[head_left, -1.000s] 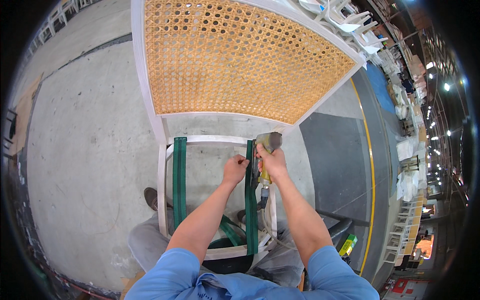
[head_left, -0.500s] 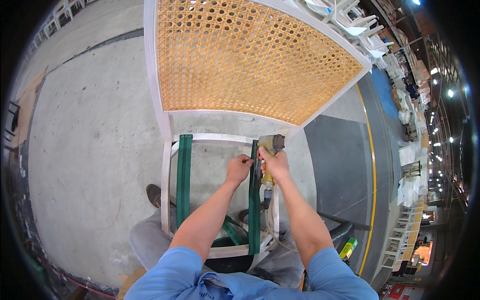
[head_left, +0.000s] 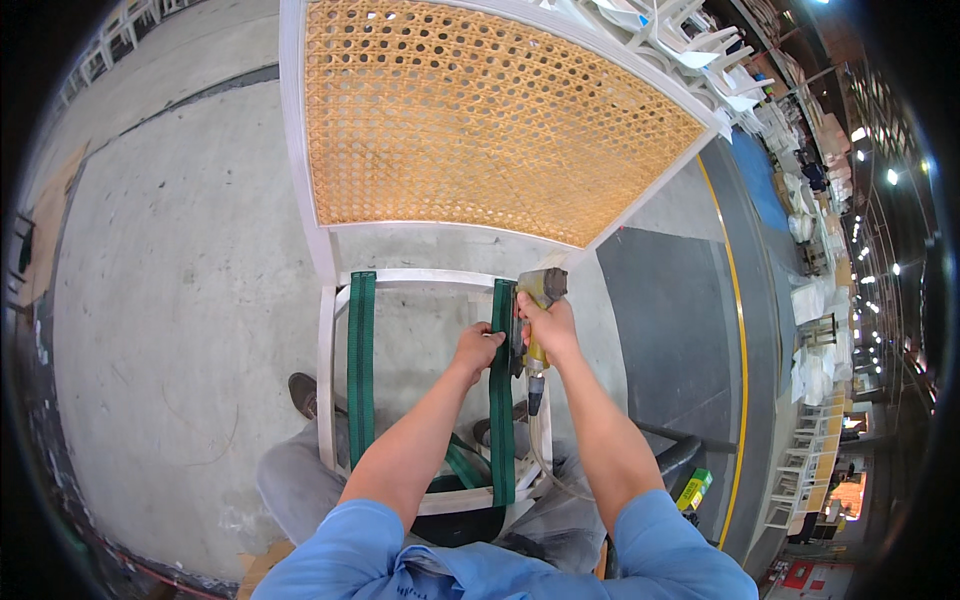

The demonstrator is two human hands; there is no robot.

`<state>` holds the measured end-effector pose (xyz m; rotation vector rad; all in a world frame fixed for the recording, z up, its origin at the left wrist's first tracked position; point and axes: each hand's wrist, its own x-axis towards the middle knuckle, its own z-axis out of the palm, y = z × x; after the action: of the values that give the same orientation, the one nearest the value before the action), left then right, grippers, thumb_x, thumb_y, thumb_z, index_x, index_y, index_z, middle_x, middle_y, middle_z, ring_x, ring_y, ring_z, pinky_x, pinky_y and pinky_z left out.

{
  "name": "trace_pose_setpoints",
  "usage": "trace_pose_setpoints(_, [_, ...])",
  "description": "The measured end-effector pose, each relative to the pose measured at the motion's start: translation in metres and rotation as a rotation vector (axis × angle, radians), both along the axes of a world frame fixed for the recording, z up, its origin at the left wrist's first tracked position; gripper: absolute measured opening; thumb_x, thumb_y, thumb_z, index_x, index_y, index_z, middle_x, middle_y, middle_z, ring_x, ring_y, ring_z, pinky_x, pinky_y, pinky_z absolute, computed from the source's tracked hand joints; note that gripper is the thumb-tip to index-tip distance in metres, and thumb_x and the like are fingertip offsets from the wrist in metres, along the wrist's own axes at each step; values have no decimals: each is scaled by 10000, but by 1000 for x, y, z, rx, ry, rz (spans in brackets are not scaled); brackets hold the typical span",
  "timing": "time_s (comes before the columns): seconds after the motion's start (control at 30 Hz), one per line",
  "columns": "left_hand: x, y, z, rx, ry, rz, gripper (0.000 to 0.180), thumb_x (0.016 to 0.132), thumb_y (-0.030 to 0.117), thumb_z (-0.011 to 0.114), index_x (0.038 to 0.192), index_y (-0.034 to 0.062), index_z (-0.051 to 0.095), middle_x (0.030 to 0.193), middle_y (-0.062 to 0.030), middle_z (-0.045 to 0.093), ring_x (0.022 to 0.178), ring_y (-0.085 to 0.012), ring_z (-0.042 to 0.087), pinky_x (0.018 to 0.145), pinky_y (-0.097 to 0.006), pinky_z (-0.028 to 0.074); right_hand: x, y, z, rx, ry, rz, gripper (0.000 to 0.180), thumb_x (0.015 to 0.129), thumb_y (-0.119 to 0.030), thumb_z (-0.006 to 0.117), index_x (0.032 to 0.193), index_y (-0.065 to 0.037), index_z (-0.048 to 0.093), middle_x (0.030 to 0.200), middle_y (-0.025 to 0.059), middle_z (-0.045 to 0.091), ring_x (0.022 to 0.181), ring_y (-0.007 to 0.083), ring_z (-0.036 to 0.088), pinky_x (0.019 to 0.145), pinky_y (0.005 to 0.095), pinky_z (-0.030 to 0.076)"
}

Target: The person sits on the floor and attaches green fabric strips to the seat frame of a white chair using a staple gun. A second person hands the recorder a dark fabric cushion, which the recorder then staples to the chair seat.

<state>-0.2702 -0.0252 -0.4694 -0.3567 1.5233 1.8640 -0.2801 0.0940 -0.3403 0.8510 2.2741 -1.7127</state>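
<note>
My right hand (head_left: 548,328) is wrapped around a yellow and grey air staple gun (head_left: 541,290), with a hose fitting at its lower end. The gun's dark magazine lies along the right edge of a green webbing strap (head_left: 503,410). On that strap's left edge, my left hand (head_left: 480,350) has its fingers closed, thumb over the webbing. Both strap ends rest on the front and back rails of a white chair seat frame (head_left: 430,275). A second green strap (head_left: 361,370) runs parallel on the left. Beyond the seat rises the chair's woven cane back (head_left: 480,130).
An air hose (head_left: 545,450) trails down past the seat's right side. A green and yellow box (head_left: 694,488) lies at the lower right. White chair frames (head_left: 715,50) are piled at the upper right, and more chairs (head_left: 800,470) line the right side.
The chair frame and its straps have shifted slightly left in view. The right strap now shows clear of the staple gun, and my left thumb lies over its edge.
</note>
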Motion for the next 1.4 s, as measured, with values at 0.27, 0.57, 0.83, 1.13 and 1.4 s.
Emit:
trace_pose_setpoints(0.27, [68, -15, 47, 442, -405, -7, 245, 1051, 232, 602, 1187, 29, 613, 1066, -138, 734, 854, -278, 726, 737, -433, 612, 87, 36, 84, -46, 54, -52, 294, 990, -315, 710, 1078, -41, 649, 816, 21, 646, 514, 123, 572, 450, 297, 470])
trace_pose_setpoints(0.57, [202, -50, 102, 453, -519, -31, 338, 1095, 372, 499, 1226, 66, 556, 1193, -143, 689, 986, -338, 681, 901, -527, 560, 326, 177, 217, 110, -93, -415, 404, 982, -372, 712, 1209, -44, 646, 914, 56, 673, 649, 140, 627, 541, 303, 527])
trace_pose_setpoints(0.83, [262, -85, 78, 308, -720, -209, 431, 1098, 451, 439, 1217, 73, 607, 1012, -94, 686, 883, -306, 640, 848, -522, 524, 484, 241, 90, -298, -28, -781, 576, 944, -438, 753, 1262, 12, 587, 1063, 132, 679, 740, 217, 686, 578, 349, 584])
trace_pose_setpoints(1.13, [273, -68, 75, 168, -675, -20, 481, 1106, 484, 395, 1192, 84, 648, 1021, -29, 669, 896, -238, 612, 888, -442, 505, 528, 254, 47, 448, -389, -701, 520, 901, -443, 763, 1128, 22, 710, 1079, 179, 713, 919, 319, 716, 824, 437, 576])
trace_pose_setpoints(1.4, [276, -61, 71, 155, -463, -6, 424, 1132, 380, 364, 1405, 69, 454, 1287, -128, 691, 908, -309, 655, 829, -482, 542, 501, 207, 66, 691, 86, -633, 366, 897, -286, 749, 1143, -17, 721, 1005, 143, 739, 936, 277, 716, 850, 367, 559])
